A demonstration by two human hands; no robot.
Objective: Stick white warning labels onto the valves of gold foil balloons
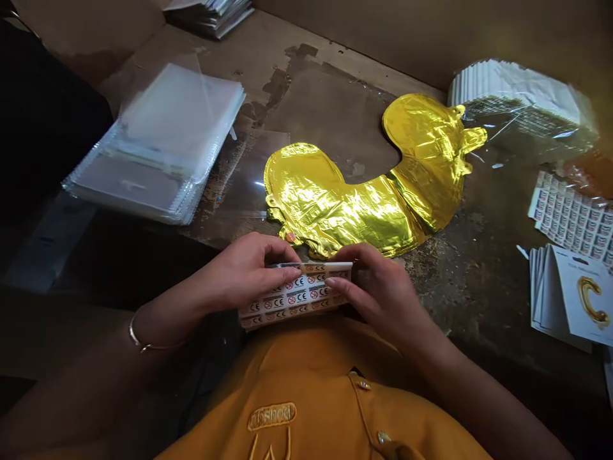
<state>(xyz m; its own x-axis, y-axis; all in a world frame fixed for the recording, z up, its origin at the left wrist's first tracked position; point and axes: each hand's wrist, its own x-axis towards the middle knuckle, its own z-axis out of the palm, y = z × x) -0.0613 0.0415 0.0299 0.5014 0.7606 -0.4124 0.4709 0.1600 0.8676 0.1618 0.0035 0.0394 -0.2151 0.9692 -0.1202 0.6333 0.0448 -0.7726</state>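
Close to my body, both hands grip a white sheet of stickers [290,299] printed with rows of CE marks and red warning circles. My left hand [249,268] pinches its upper left part between thumb and fingers. On the upper right edge, my right hand [378,291] is closed the same way, its thumb on the printed face. The sheet's top edge is bent over. Just beyond my fingers lies a flat gold foil balloon [373,204], curved like a letter C, with a small orange-and-white spot at its lower left end.
At left lies a stack of clear plastic sleeves [163,140]. A wrapped bundle of white cards [522,96] sits at back right. Below it are a sheet of small labels [572,214] and folded cards [582,294] picturing a gold C. More packets [211,16] lie at the back.
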